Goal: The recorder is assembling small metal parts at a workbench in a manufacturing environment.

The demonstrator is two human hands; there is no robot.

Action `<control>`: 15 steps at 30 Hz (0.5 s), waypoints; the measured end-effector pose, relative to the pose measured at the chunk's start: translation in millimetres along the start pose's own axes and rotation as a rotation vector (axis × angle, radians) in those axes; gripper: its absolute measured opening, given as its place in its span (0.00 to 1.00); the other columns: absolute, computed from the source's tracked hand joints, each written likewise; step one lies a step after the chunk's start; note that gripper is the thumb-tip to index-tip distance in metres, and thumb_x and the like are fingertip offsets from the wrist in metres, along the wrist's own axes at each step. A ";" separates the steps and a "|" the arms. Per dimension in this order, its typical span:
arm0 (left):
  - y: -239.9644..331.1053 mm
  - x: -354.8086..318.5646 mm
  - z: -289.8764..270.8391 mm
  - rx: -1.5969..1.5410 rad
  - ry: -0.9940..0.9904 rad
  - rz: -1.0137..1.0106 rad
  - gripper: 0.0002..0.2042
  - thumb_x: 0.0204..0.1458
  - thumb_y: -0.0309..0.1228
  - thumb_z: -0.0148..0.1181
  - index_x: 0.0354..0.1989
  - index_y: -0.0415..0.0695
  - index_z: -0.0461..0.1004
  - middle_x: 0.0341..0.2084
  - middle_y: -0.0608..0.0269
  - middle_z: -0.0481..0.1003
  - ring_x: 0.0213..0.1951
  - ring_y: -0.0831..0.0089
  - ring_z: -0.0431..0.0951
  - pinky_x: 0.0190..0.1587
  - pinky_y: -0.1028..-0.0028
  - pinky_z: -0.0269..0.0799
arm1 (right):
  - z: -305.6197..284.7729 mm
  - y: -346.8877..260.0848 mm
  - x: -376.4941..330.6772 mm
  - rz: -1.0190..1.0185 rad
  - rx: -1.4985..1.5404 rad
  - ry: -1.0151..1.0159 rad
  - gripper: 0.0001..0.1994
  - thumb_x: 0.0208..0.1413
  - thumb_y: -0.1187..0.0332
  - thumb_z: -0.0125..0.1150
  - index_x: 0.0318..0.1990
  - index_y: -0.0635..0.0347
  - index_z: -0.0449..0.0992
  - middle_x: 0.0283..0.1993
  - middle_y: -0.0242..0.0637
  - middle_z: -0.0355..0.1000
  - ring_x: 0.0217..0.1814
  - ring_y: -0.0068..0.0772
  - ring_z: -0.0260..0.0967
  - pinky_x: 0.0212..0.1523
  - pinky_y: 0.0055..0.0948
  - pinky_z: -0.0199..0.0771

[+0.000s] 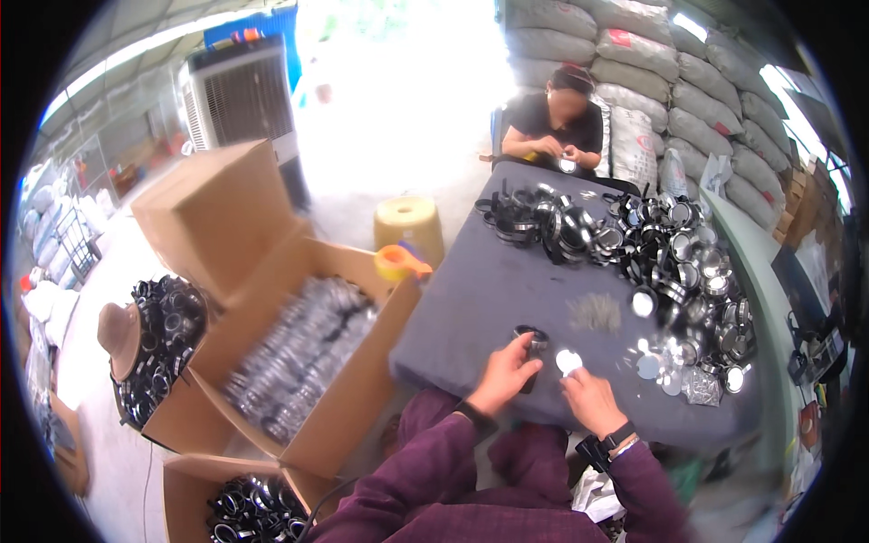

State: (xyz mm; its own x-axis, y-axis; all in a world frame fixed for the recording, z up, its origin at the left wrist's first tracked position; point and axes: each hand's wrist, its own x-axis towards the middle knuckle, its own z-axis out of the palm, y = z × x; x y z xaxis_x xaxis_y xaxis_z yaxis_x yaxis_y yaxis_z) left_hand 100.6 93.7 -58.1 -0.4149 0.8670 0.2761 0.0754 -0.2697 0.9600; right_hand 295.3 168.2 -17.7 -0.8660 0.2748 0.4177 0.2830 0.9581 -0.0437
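Near edge: both forearms in purple sleeves enter from below; a dark band on each wrist. Left hand [503,373] has its fingers closed around a small black ring-shaped part [532,342], held just above the near edge of the grey desk [489,290]; most of the part is hidden by the hand, detail blurred. Right hand [588,398] pinches a small round white disc [568,361] at its fingertips, just right of the black part; whether the two touch, cannot tell.

Right of the hands: loose shiny discs and a small clear bag [701,385], outlines smeared. Mid-desk: a grey smudge-like pile [595,312], contents unreadable.

Left of desk, on the floor: open cardboard box of clear-wrapped rings [299,357]; a lower box of black rings [253,511], cut off by the frame edge.

Far: heap of black and silver rings [652,244] across the desk; a second person [557,122] seated at the far end, hands together on a small part. Stacked sacks [634,54] behind.
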 end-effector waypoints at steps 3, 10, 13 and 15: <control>0.7 2.0 2.3 -0.019 -0.009 -0.022 0.25 0.52 0.21 0.60 0.60 0.36 0.62 0.34 0.66 0.74 0.35 0.85 0.72 0.39 0.81 0.69 | -0.5 1.0 -1.9 0.003 -0.046 -0.005 0.09 0.45 0.74 0.59 0.36 0.59 0.73 0.34 0.37 0.67 0.33 0.40 0.72 0.29 0.37 0.72; -4.9 -2.2 -0.7 -0.058 -0.016 0.003 0.27 0.53 0.21 0.57 0.62 0.36 0.59 0.37 0.64 0.73 0.38 0.83 0.72 0.42 0.80 0.69 | 1.3 -11.0 0.3 -0.043 -0.082 0.120 0.07 0.43 0.75 0.56 0.32 0.59 0.70 0.32 0.36 0.66 0.36 0.37 0.68 0.33 0.36 0.70; -9.3 -1.8 3.1 -0.089 -0.005 0.069 0.29 0.52 0.20 0.57 0.64 0.37 0.55 0.38 0.63 0.73 0.40 0.82 0.72 0.43 0.80 0.69 | -0.1 -2.6 5.1 0.012 -0.124 0.274 0.06 0.43 0.75 0.56 0.31 0.60 0.69 0.32 0.36 0.66 0.36 0.39 0.68 0.33 0.37 0.69; -5.0 -0.7 2.1 -0.042 0.003 0.050 0.31 0.52 0.20 0.57 0.65 0.38 0.54 0.37 0.63 0.74 0.38 0.81 0.72 0.41 0.80 0.70 | -8.0 6.4 17.7 0.036 -0.127 0.323 0.06 0.43 0.76 0.56 0.32 0.61 0.68 0.32 0.39 0.67 0.36 0.43 0.67 0.34 0.38 0.68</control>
State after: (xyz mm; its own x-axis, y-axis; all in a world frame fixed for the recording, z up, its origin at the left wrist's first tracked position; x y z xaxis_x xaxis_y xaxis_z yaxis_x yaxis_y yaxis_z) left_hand 102.4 95.2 -63.0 -0.4139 0.8510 0.3232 0.0577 -0.3298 0.9423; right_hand 285.0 178.6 -3.4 -0.6853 0.2495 0.6842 0.3777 0.9250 0.0410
